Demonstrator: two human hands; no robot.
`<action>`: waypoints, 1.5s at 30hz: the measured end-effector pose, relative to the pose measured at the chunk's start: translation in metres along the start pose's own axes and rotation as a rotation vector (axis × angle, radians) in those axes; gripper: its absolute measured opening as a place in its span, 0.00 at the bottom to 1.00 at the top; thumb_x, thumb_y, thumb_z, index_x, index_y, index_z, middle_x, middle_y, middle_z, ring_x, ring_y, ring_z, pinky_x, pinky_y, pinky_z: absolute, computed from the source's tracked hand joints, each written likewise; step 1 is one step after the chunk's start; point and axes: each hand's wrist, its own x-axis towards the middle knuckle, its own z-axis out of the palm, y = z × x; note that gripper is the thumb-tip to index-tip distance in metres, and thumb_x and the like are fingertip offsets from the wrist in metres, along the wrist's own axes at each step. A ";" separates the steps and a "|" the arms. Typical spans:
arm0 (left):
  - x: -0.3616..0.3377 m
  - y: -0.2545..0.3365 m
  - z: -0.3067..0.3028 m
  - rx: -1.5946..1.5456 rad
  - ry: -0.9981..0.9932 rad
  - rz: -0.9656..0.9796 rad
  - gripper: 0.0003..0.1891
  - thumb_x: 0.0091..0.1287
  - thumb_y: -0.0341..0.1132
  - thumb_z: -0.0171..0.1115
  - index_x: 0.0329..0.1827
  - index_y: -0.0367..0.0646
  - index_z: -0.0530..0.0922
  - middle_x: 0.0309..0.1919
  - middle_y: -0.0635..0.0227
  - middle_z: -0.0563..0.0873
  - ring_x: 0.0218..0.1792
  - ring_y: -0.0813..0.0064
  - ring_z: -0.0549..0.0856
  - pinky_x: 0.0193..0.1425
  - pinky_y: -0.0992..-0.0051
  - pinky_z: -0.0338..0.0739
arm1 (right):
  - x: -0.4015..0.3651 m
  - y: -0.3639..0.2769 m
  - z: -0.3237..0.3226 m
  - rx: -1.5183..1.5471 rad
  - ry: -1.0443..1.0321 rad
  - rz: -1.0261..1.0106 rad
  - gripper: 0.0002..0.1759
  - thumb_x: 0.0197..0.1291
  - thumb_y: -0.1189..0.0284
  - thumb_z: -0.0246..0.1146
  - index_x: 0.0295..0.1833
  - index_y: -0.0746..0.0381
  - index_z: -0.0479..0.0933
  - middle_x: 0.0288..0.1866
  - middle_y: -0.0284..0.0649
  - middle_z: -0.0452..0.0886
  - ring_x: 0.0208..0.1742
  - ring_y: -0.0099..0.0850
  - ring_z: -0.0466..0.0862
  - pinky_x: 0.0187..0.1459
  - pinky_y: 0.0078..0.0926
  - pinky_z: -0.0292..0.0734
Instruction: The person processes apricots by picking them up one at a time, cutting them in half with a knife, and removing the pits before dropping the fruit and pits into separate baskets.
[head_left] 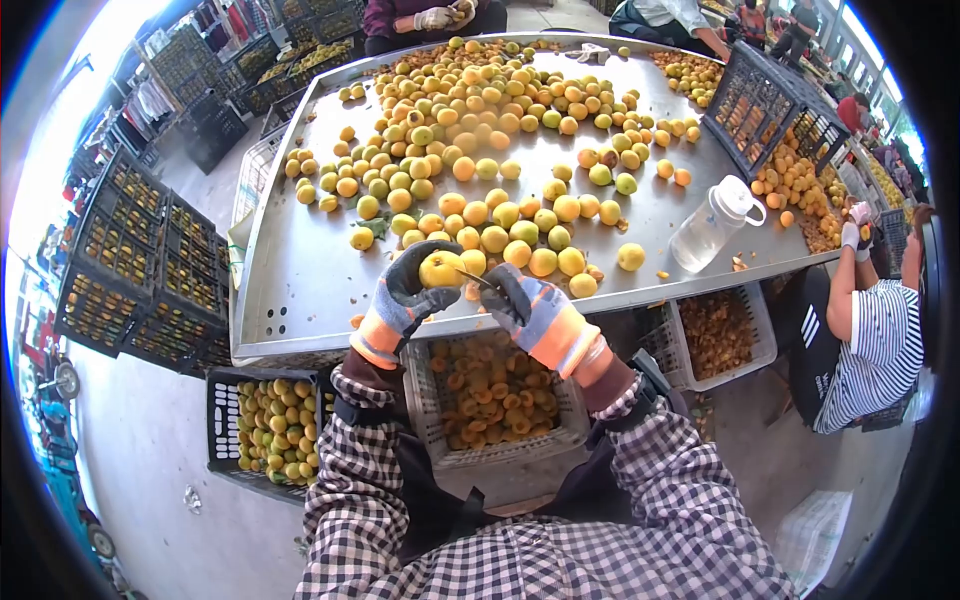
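My left hand (pixel 405 300), in a grey, blue and orange glove, holds a yellow-orange fruit (pixel 440 269) near the front edge of the metal table (pixel 330 285). In my right hand (pixel 540 315), gloved alike, is a small knife (pixel 474 277) whose blade points left and touches or nearly touches the fruit. Many whole yellow and green fruits (pixel 493 239) lie on the table just beyond both hands. Below them, a light crate (pixel 500 455) holds orange fruit halves (pixel 492 395).
A water bottle (pixel 712 225) stands right of the fruit. A black crate of whole fruit (pixel 230 462) sits lower left, and a crate of orange scraps (pixel 765 345) lower right. Stacked crates (pixel 150 255) rise at left. A person in stripes (pixel 880 325) sits at right; others are across the table.
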 end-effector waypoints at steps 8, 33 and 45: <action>-0.004 -0.004 0.030 -0.195 0.174 0.104 0.30 0.60 0.41 0.72 0.62 0.34 0.74 0.49 0.65 0.83 0.50 0.76 0.81 0.52 0.78 0.76 | -0.004 0.001 0.032 -0.027 0.173 -0.079 0.10 0.65 0.68 0.60 0.49 0.60 0.73 0.35 0.51 0.82 0.37 0.51 0.83 0.35 0.44 0.78; -0.004 0.017 0.029 -0.087 0.061 -0.021 0.29 0.61 0.42 0.70 0.61 0.34 0.73 0.50 0.62 0.84 0.53 0.72 0.82 0.59 0.73 0.76 | -0.006 0.004 0.030 -0.173 -0.034 -0.066 0.18 0.55 0.79 0.61 0.53 0.63 0.74 0.44 0.47 0.75 0.40 0.44 0.80 0.36 0.39 0.77; -0.014 0.004 0.043 -0.327 0.194 -0.131 0.28 0.64 0.39 0.68 0.63 0.36 0.71 0.52 0.65 0.81 0.52 0.73 0.81 0.55 0.74 0.78 | -0.012 0.014 0.045 -0.270 0.043 -0.135 0.21 0.60 0.69 0.61 0.57 0.63 0.71 0.39 0.50 0.81 0.38 0.48 0.83 0.39 0.42 0.78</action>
